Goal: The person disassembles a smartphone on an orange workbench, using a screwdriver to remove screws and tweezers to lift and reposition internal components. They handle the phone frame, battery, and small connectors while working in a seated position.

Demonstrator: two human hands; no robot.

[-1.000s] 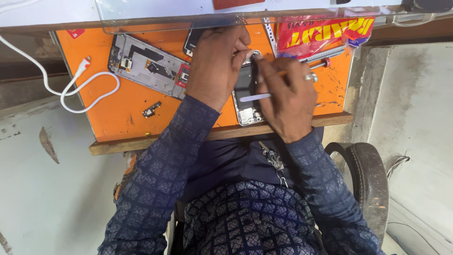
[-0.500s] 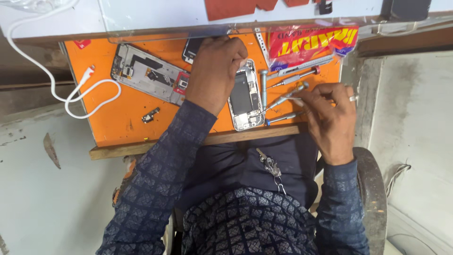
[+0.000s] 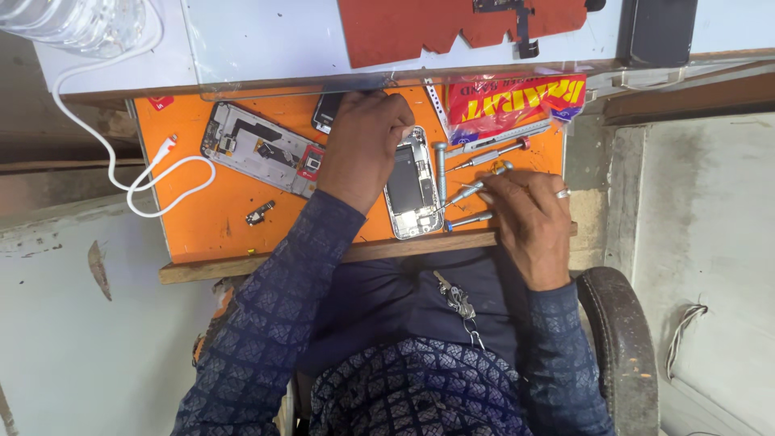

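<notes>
An opened phone (image 3: pixel 413 187) with its insides showing lies on an orange mat (image 3: pixel 202 218). My left hand (image 3: pixel 363 149) rests on the phone's left edge and holds it down. To the right, several silver screwdrivers (image 3: pixel 484 152) lie in a row. My right hand (image 3: pixel 525 218), with a ring on it, sits over the lower ones. Its fingertips pinch one silver screwdriver (image 3: pixel 462 196), whose tip points toward the phone.
A second stripped phone frame (image 3: pixel 258 149) lies at the left, with a small loose part (image 3: pixel 260 214) below it. A white cable (image 3: pixel 153 173) loops off the mat's left edge. A red and yellow packet (image 3: pixel 513 101), a dark phone (image 3: pixel 327 113) and a chair armrest (image 3: pixel 622 339) are nearby.
My right hand left the phone, where it held a tool, and moved right to the row of screwdrivers. My left hand stayed on the phone.
</notes>
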